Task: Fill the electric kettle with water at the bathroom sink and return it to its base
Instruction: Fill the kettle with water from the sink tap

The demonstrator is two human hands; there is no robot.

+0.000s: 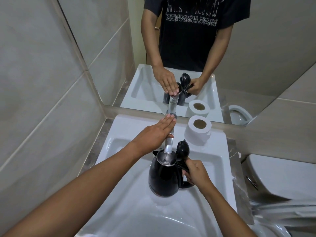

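Black electric kettle (162, 177) was held upright inside the white sink (213, 161), lid (182, 148) flipped open and standing behind the mouth. Faucet spout (168, 146) was positioned directly over the open mouth — a thin stream of water was seen running into it.

Right hand (196, 173) was wrapped around the kettle handle (185, 184) on the kettle's right side, fingers (187, 176) curled shut on the grip.

Left hand (159, 132) was laid flat on top of the faucet, fingers pressed together and extended toward the mirror (188, 57), fingertips at the faucet's rear end. Whether a lever was being pressed could not be told — it was covered by the palm.

A toilet paper roll (198, 130) was stood on end on the sink's back ledge, right of the faucet, apart from the kettle. A toilet tank (282, 178) was seen at the right edge.
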